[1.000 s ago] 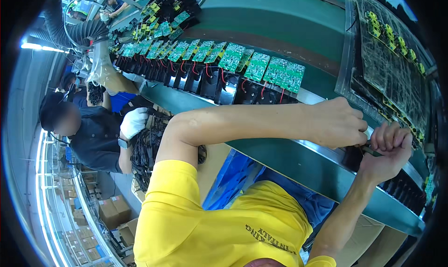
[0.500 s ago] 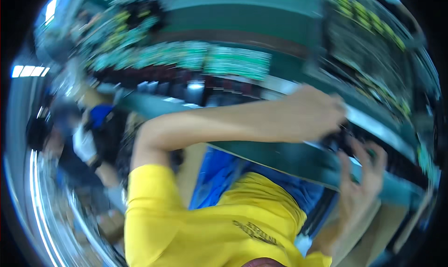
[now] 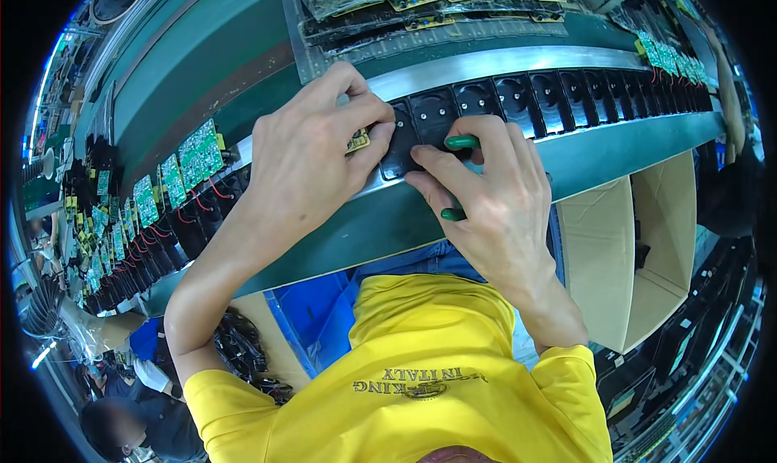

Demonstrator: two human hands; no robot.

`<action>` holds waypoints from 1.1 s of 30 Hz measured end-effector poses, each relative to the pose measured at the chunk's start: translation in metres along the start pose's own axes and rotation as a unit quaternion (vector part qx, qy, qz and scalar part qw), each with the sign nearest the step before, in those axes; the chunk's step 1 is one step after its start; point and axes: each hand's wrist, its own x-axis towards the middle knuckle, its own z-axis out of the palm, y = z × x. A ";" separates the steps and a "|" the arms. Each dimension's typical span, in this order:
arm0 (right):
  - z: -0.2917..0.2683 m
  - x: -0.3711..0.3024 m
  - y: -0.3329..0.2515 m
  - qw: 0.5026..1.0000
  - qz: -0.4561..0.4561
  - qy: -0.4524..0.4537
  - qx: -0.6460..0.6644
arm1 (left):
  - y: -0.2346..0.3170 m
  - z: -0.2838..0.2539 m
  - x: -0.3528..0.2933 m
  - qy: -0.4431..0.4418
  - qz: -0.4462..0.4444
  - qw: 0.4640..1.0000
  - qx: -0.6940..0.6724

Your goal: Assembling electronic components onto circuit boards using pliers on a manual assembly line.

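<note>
My left hand (image 3: 309, 139) is closed at the row of black plastic cases (image 3: 435, 113), with thumb and fingers pinching a small yellow electronic part (image 3: 358, 142). Most of that part is hidden by the fingers. Close to its right, my right hand (image 3: 502, 189) curls around a green-handled hand tool (image 3: 462, 142). Only the tool's two handle ends show, so its working end cannot be made out. The right thumb and index finger reach to the edge of a case beside the left fingertips. Open-topped cases with small screws or posts inside run on to the right.
Green circuit boards (image 3: 201, 151) with red wires stand along the row at left. Behind the metal rail (image 3: 518, 61) lie stacked trays of boards (image 3: 429, 10). A cardboard box (image 3: 597, 265) stands at lower right, a blue bin (image 3: 303, 321) below the bench. Another person (image 3: 158, 410) sits at lower left.
The view has swung and is sharper. My hands, earlier together around a dark object with the left arm stretched across, are now side by side over the cases.
</note>
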 end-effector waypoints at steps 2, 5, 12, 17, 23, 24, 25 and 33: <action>0.000 0.000 -0.001 1.000 0.000 -0.002 0.001 | -0.001 0.003 0.000 0.018 0.020 0.999 0.024; -0.001 0.000 -0.001 1.000 0.002 -0.003 0.005 | 0.000 0.004 0.001 0.024 0.032 0.998 0.044; 0.001 -0.001 0.001 1.000 0.005 -0.006 0.014 | 0.000 0.004 0.005 0.024 0.053 0.995 0.085; 0.001 -0.001 0.002 1.000 0.007 -0.010 0.016 | -0.003 0.001 0.007 0.005 0.030 0.999 0.032; 0.000 -0.001 0.002 1.000 0.006 -0.008 0.019 | -0.003 0.002 0.005 -0.012 0.004 1.000 0.014; 0.000 -0.001 0.002 1.000 0.007 -0.008 0.019 | -0.002 0.002 0.005 -0.013 0.004 1.000 0.013; 0.000 -0.001 0.002 1.000 0.008 -0.009 0.020 | -0.002 0.002 0.005 -0.013 0.005 1.000 0.023; 0.002 -0.002 0.004 1.000 0.011 -0.013 0.014 | 0.004 0.005 0.010 0.019 0.055 0.995 0.077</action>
